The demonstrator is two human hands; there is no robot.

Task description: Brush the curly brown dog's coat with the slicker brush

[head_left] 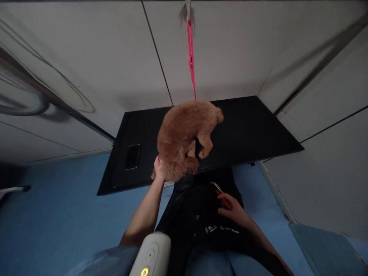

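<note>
A curly brown dog [186, 126] is on the black grooming table [244, 130], bent round so that its head hangs by the near edge. My left hand [159, 168] is closed on the fur at the side of the dog's head; its fingertips are partly hidden. Lower and to the right, over my black apron [195, 207], my right hand [234, 209] grips a tool with an orange-brown handle [226, 203] and a bent metal neck. The tool's far end is hard to make out against the dark apron. A gap separates this hand from the dog.
A phone [132, 156] lies on the table's left part. A pink grooming loop [191, 57] hangs behind the dog. A pale device [153, 253] with a yellow light is close below me. A grey hose [25, 109] runs along the left wall, above the blue floor [66, 207].
</note>
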